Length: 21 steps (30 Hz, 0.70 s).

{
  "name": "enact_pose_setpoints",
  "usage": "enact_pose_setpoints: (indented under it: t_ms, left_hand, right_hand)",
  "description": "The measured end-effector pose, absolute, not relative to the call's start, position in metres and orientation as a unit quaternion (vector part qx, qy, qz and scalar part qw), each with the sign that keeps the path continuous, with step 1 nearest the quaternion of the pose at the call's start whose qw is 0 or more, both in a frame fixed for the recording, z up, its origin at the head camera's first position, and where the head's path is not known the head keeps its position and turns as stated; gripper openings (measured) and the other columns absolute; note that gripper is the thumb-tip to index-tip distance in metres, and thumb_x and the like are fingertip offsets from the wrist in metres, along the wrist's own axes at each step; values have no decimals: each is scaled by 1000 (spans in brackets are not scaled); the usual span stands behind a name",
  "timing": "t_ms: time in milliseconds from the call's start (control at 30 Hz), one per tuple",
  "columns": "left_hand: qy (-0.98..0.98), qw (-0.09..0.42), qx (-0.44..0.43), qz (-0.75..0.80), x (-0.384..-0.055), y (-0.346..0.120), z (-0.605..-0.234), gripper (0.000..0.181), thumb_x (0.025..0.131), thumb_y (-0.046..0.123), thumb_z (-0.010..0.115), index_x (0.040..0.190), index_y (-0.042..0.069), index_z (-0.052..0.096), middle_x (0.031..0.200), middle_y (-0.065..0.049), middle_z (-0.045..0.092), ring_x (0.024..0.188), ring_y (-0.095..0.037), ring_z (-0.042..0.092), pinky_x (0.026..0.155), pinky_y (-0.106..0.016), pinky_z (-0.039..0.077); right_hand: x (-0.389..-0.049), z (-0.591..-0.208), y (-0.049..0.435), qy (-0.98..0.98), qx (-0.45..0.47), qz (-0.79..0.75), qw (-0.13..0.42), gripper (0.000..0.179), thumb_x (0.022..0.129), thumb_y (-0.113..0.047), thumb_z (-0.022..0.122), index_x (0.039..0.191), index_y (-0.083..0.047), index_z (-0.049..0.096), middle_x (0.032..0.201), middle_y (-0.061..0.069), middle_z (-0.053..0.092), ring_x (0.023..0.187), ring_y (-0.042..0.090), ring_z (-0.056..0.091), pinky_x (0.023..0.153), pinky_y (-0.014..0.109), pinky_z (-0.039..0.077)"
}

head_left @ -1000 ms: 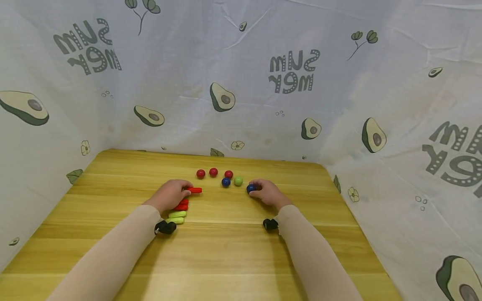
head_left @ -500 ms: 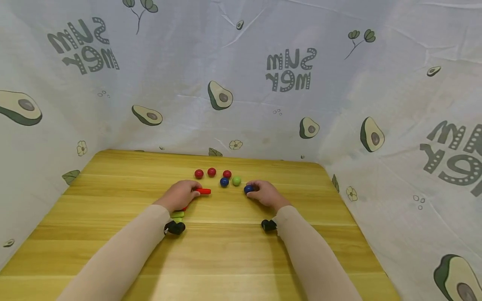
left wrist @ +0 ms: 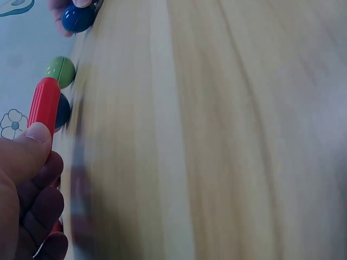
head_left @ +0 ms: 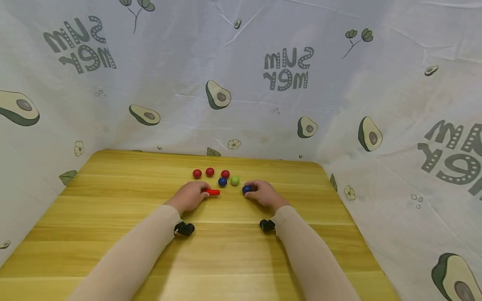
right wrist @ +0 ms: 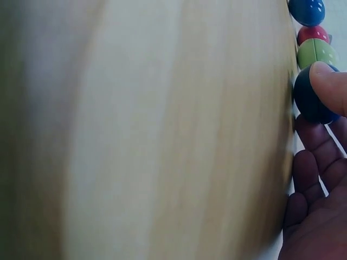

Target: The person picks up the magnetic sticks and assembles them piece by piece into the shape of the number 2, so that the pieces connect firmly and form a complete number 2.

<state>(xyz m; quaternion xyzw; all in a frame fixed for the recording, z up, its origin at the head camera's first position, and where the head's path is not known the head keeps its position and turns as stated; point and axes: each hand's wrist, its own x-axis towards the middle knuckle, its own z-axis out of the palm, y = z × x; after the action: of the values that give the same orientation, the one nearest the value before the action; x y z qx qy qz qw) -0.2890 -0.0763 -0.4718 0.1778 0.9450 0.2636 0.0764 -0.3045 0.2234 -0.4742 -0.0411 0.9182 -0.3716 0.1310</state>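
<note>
My left hand (head_left: 190,197) pinches a short red plastic stick (head_left: 214,192) between thumb and fingers, its free end pointing right. In the left wrist view the stick (left wrist: 45,103) shows grooves near its tip. My right hand (head_left: 265,195) holds a glossy dark blue ball (head_left: 247,189) by thumb and fingertips, close over the table. Between and beyond the hands sit a second blue ball (head_left: 222,182) and a light green ball (head_left: 235,180). The green ball also shows in the right wrist view, just past the held ball (right wrist: 313,97).
Three red balls (head_left: 209,172) stand in a loose row behind the blue and green ones. The wooden table (head_left: 222,259) ends at a patterned cloth wall (head_left: 180,125) at the back and sides. A black wrist camera (head_left: 184,229) sits below the left sleeve.
My left hand has carried the red stick to the right, closer to the right hand. The red and yellow-green sticks left on the table are now hidden behind the left arm. The right hand stays nearly still.
</note>
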Motion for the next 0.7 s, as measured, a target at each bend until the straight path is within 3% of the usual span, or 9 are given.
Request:
enact_pose_setpoints:
  t_ms: [267,700]
  left_hand:
    - [940,75,191,271,-289,-58,-470,27,107,25,63,131,13,70,123,-5,73,111,-25,66,110,-47,50]
    - [940,70,175,285,-302,-32,-480,32,108,26,62,136,12,69,134,-7,70,127,-27,63,115,-46,47]
  right_hand:
    - [-307,-475,225,920,-39,-367,132,42,102,-21,71,143,-13,63,145,14,62,135,33,58,119,52,43]
    - [-319,-477,230,919,-56,-365,136,40,102,-21,71,141,-13,65,142,13,64,134,32,59,119,51,43]
